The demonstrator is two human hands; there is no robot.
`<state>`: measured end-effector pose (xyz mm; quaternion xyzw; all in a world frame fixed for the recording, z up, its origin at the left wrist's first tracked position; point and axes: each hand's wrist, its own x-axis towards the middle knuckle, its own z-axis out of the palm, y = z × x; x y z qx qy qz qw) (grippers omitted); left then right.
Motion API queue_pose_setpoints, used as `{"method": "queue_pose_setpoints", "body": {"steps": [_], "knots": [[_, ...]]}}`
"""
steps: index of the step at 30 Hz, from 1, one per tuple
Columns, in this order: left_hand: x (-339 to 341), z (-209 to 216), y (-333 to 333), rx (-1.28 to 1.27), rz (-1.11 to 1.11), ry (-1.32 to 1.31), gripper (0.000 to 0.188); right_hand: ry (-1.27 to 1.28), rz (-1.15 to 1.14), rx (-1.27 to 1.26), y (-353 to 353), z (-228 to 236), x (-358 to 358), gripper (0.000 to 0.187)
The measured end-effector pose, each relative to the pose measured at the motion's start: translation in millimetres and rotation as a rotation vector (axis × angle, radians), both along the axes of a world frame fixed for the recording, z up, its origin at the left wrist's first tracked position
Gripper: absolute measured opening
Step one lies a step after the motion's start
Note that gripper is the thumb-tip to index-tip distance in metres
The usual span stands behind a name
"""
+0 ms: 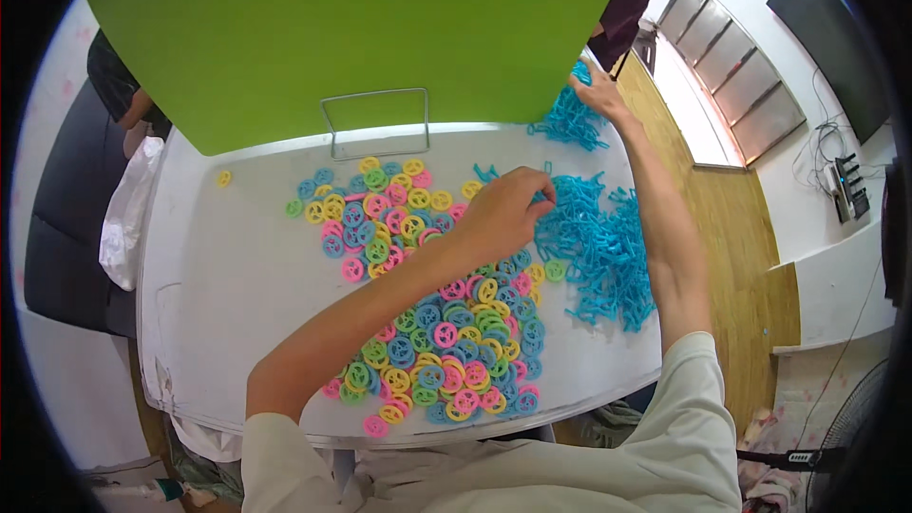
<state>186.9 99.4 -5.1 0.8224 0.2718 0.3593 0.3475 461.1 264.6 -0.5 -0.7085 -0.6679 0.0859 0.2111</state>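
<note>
Nr the table's (228,275) near edge, discs (451,332) lie in a loose heap under the L forearm; if that arm dips, it could drag some over the edge. Sticks (598,247) run close to the R edge, so an inward sweep of the R arm might spill them, or mix them w/ the discs, as the heaps nearly meet. Grip: L hand (513,204) is at the sticks' far-left side, discs to its left & nearer; fingers bent, but can't tell if they pinch a stick. R hand (597,90) reaches past, to the far R corner, thumb & fingers spread at a 2nd heap (575,123) of sticks; can't tell if it's grasping any. The board (361,38) stands just left, hiding part of that heap; a knuckle could bump it & tip it.
</note>
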Motion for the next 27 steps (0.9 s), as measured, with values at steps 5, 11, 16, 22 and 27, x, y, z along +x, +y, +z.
{"method": "queue_pose_setpoints", "body": {"steps": [5,11,16,22,27], "knots": [[-24.4,14.6,1.5,-0.072,0.033,0.139,0.011,-0.128,-0.029,-0.135,0.6,-4.7,14.7,0.09],[-20.7,12.0,5.2,-0.151,0.033,0.125,0.013,-0.006,-0.025,-0.163,-28.8,5.5,6.7,0.097],[-8.8,4.2,3.5,-0.074,-0.002,0.048,0.011,-0.057,-0.066,-0.188,-51.1,11.5,20.0,0.097],[-7.6,7.7,-2.2,-0.098,-0.009,0.058,0.011,-0.067,-0.096,-0.231,-88.9,6.3,16.1,0.098],[-5.9,7.9,9.3,-0.011,0.077,0.026,0.01,-0.068,-0.139,-0.237,-105.8,13.9,13.6,0.095]]}}
